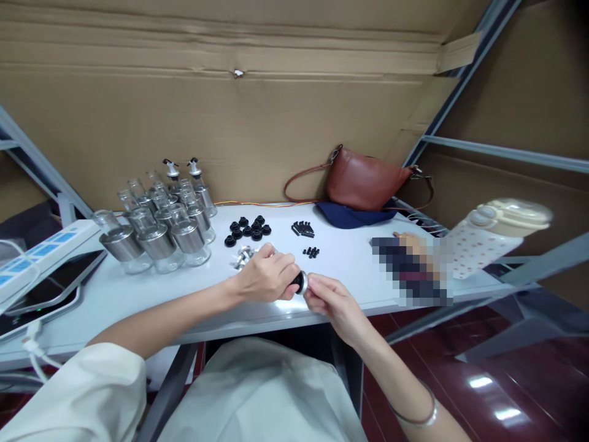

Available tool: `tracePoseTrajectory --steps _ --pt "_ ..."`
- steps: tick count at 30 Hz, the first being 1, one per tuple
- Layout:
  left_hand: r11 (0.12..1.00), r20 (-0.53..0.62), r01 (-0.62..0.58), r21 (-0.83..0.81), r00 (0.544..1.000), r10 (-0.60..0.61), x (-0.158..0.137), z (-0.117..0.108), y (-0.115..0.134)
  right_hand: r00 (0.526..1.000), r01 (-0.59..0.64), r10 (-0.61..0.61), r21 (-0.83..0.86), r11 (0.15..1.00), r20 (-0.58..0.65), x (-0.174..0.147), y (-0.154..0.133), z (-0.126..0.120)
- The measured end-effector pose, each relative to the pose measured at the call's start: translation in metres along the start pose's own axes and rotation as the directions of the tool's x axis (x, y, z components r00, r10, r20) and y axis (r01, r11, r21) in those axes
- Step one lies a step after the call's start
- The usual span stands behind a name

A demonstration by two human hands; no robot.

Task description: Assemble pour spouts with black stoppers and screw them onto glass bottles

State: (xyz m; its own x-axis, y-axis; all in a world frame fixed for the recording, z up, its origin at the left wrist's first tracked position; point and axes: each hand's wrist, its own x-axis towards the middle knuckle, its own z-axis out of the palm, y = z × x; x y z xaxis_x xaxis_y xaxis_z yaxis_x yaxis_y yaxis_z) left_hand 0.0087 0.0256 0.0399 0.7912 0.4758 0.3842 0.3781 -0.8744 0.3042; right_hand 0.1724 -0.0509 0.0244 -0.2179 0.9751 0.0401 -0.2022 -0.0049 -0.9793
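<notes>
Above the front of the white table [350, 270], both hands meet on a bottle pourer part [301, 282], black with a silver metal ring at its end. My left hand [269, 276] is wrapped round the black side, hiding most of it. At the ring, my right hand [334, 301] pinches with thumb and fingers. Just behind my left hand lie shiny metal pieces [243, 256], partly covered by it. Farther back sit several black ribbed stoppers [248, 231]. To their right are black stick-like pieces [304, 229] and a small group of tiny black pieces [311, 252].
Glass bottles with metal sleeves [159, 242] crowd the left; two at the back carry pourers [195, 167]. A power strip [41, 258] and tablet [55, 288] lie far left. A brown bag [363, 178], navy cap [354, 216] and spotted tumbler [488, 239] stand right.
</notes>
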Motion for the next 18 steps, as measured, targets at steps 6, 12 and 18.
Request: tracePoseTrajectory --steps 6,12,18 --pt "1.0 -0.063 -0.02 0.01 0.998 0.021 0.005 -0.01 0.007 0.982 0.163 -0.175 -0.166 0.973 -0.065 -0.008 0.003 0.007" --pt "0.99 -0.111 -0.04 -0.132 0.993 0.025 0.0 -0.014 0.018 0.726 0.502 -0.668 -0.789 0.354 0.163 -0.01 0.001 -0.002" --pt "0.95 -0.116 0.175 -0.261 0.971 -0.21 -0.013 -0.034 0.017 0.387 0.554 -0.85 -0.827 -0.096 0.357 -0.002 0.009 -0.045"
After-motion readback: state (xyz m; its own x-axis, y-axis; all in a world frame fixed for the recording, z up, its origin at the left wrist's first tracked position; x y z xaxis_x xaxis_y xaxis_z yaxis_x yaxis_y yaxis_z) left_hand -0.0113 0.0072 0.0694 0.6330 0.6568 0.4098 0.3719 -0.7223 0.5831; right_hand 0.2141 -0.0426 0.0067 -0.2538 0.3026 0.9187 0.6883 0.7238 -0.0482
